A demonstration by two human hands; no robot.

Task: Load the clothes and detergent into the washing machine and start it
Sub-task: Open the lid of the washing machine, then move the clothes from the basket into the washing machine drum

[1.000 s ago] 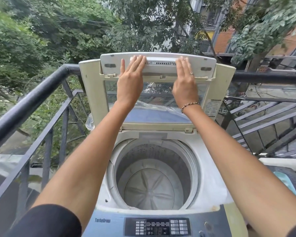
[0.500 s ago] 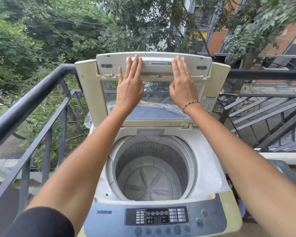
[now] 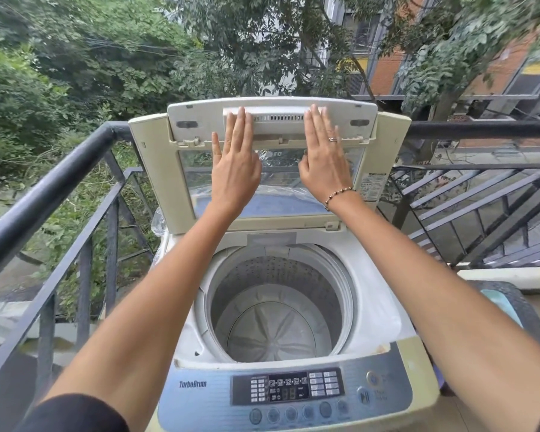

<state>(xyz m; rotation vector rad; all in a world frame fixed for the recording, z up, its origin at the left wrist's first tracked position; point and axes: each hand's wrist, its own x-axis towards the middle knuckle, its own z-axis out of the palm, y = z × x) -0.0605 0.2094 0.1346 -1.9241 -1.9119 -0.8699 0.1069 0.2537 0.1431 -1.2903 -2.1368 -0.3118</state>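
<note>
Left hand [image 3: 236,169], right hand [image 3: 323,165] flat, fingers spread, against raised lid [image 3: 272,120] above empty drum [image 3: 276,310]. Risk: lid dropping if released unlatched.

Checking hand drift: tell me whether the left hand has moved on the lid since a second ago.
Yes. The left hand has slid down the lid; its fingertips were level with the vent slots, now lower.

This is an outdoor balcony of a home, used as a laundry spot. A top-loading washing machine [image 3: 281,307] stands against a black metal railing [image 3: 44,194]. Beyond it are leafy trees [image 3: 75,57], a metal staircase [image 3: 480,213] and a neighbouring brick apartment building [image 3: 387,70].
</note>
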